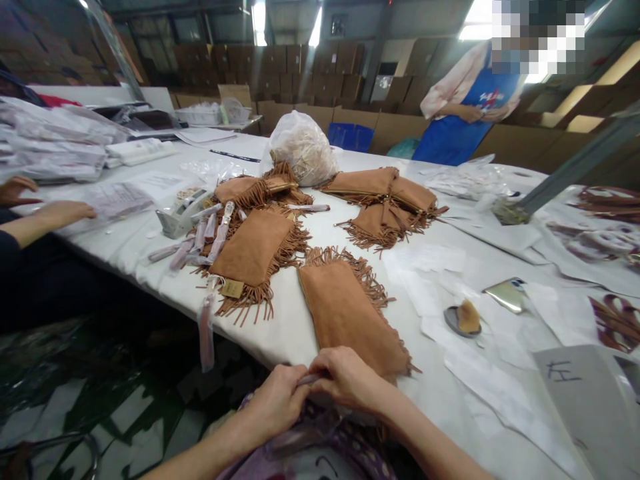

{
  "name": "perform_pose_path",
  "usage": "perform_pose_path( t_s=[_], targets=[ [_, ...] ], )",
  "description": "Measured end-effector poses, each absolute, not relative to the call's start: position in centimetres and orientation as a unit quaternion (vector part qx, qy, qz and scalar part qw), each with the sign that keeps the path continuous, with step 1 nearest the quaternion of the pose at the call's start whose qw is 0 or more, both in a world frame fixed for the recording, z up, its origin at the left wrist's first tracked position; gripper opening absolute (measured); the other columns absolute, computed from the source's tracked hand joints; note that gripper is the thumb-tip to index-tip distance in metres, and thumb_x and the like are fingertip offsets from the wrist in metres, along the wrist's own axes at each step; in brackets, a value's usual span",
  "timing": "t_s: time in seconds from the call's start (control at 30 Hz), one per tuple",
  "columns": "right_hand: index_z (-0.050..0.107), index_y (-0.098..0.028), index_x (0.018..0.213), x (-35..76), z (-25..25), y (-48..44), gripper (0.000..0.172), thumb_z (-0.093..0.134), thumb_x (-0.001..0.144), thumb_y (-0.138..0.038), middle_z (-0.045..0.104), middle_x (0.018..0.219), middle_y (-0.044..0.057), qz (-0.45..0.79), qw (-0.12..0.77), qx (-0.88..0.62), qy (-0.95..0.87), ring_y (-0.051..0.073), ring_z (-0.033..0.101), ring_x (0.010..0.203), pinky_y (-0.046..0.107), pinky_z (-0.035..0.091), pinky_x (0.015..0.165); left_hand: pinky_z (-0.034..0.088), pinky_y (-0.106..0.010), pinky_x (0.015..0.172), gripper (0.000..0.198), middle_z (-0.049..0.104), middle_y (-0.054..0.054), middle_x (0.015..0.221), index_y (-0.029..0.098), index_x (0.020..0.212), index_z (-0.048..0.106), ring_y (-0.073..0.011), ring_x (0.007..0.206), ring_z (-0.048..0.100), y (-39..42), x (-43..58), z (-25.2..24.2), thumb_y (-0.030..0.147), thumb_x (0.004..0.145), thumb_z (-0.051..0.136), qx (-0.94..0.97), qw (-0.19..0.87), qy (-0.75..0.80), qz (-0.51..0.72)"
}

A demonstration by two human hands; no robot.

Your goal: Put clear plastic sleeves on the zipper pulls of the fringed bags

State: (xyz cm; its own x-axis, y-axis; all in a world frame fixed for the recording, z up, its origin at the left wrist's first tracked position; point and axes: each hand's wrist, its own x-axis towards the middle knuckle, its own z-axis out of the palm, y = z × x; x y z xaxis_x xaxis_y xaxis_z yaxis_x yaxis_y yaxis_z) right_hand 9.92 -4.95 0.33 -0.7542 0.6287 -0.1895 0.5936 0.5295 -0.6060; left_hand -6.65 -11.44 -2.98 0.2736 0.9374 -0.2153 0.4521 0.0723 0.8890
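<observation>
My left hand [284, 395] and my right hand [343, 377] meet at the table's near edge, fingers closed together on a small, pale, thin piece, perhaps clear plastic wrapping. Most of it is hidden by the fingers and hangs over my lap. Just beyond my right hand lies a tan fringed suede pouch [345, 310]. Left of it sits another fringed pouch [255, 245] with a small tag [233, 289] at its corner. Wrapped straps [220, 233] lie beside that pouch, and one wrapped strap [206, 333] hangs over the table edge.
More fringed pouches [385, 193] lie farther back, near a stuffed plastic bag [303, 148]. A tape dispenser [183, 213] stands left. A phone [506, 295] and round dish [463, 320] lie right. Another person's hand [67, 213] rests at left; a person in a blue apron [450, 137] stands behind.
</observation>
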Motion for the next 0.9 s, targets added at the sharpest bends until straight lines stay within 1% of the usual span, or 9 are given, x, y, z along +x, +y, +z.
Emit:
perform_pose_path(
  t_s=[0.07,0.13,0.23,0.3,0.37,0.5,0.67,0.8,0.9],
  targets=[
    [0.073,-0.019,0.077,9.9,0.1,-5.3,0.011,0.062,0.074,-0.020,0.069,0.070,0.004,0.320,0.028,-0.335,-0.886,0.015,0.060,0.066,0.021,0.037,0.058,0.031,-0.023,0.054,0.013,0.060,0.001,0.060,0.015,0.065,0.059,-0.0126,0.058,0.050,-11.4,-6.5,-3.5,0.017,0.075,0.051,0.556,0.537,0.576,0.266],
    [0.070,-0.018,0.070,10.0,-0.4,-5.8,0.013,0.059,0.076,-0.017,0.066,0.068,0.003,0.302,0.044,-0.308,-0.901,0.014,0.058,0.066,0.021,0.037,0.059,0.024,-0.022,0.046,0.011,0.050,0.004,0.047,0.015,0.057,0.054,-0.0088,0.045,0.040,-11.4,-6.4,-4.0,0.017,0.068,0.053,0.447,0.629,0.575,0.270],
    [0.066,-0.018,0.071,10.5,-1.1,-6.7,0.018,0.053,0.082,-0.014,0.062,0.069,0.003,0.253,0.082,-0.260,-0.928,0.013,0.054,0.065,0.022,0.037,0.058,0.010,-0.022,0.038,0.010,0.037,0.008,0.037,0.016,0.051,0.049,-0.0046,0.033,0.021,-11.2,-6.5,-4.0,0.017,0.061,0.051,0.343,0.731,0.541,0.237],
    [0.064,-0.018,0.075,11.1,-1.3,-7.1,0.019,0.048,0.085,-0.013,0.061,0.070,0.003,0.206,0.106,-0.227,-0.946,0.013,0.051,0.063,0.024,0.036,0.057,0.004,-0.022,0.037,0.008,0.034,0.009,0.037,0.017,0.051,0.048,-0.0027,0.032,0.015,-11.0,-6.6,-3.7,0.019,0.058,0.052,0.311,0.768,0.515,0.220],
    [0.061,-0.017,0.080,11.6,-1.3,-7.4,0.021,0.043,0.088,-0.012,0.060,0.072,0.004,0.159,0.124,-0.198,-0.959,0.014,0.048,0.062,0.025,0.036,0.057,0.002,-0.021,0.037,0.011,0.036,0.009,0.043,0.017,0.055,0.046,-0.0016,0.033,0.014,-10.7,-6.7,-3.4,0.024,0.057,0.054,0.275,0.800,0.490,0.210],
    [0.059,-0.015,0.096,12.6,-0.8,-7.8,0.023,0.037,0.092,-0.014,0.061,0.079,0.007,0.104,0.145,-0.165,-0.970,0.017,0.051,0.069,0.029,0.043,0.063,-0.001,-0.019,0.035,0.026,0.039,0.008,0.051,0.018,0.062,0.043,-0.0006,0.035,0.011,-10.5,-6.6,-3.3,0.039,0.065,0.057,0.177,0.855,0.440,0.213],
    [0.054,-0.016,0.115,13.2,-1.4,-8.5,0.027,0.039,0.093,-0.015,0.065,0.093,0.010,0.115,0.221,-0.178,-0.952,0.018,0.058,0.086,0.033,0.048,0.076,0.000,-0.017,0.036,0.031,0.037,0.010,0.053,0.015,0.071,0.047,0.0011,0.036,0.013,-11.1,-6.6,-3.7,0.030,0.062,0.072,0.151,0.866,0.410,0.243],
    [0.059,-0.018,0.107,12.8,-2.8,-8.9,0.020,0.048,0.090,-0.017,0.066,0.089,0.007,0.149,0.265,-0.237,-0.923,0.017,0.058,0.082,0.031,0.048,0.073,0.001,-0.016,0.035,0.033,0.040,0.009,0.053,0.016,0.070,0.046,0.0013,0.035,0.015,-11.6,-6.6,-3.9,0.032,0.062,0.073,0.150,0.854,0.422,0.264],
    [0.060,-0.018,0.103,12.1,-3.4,-9.4,0.018,0.047,0.091,-0.017,0.066,0.086,0.007,0.138,0.278,-0.260,-0.915,0.017,0.058,0.080,0.031,0.046,0.072,0.002,-0.016,0.035,0.036,0.042,0.009,0.053,0.018,0.068,0.043,0.0008,0.035,0.017,-12.1,-6.2,-3.9,0.038,0.063,0.073,0.176,0.830,0.450,0.279]
  ],
)
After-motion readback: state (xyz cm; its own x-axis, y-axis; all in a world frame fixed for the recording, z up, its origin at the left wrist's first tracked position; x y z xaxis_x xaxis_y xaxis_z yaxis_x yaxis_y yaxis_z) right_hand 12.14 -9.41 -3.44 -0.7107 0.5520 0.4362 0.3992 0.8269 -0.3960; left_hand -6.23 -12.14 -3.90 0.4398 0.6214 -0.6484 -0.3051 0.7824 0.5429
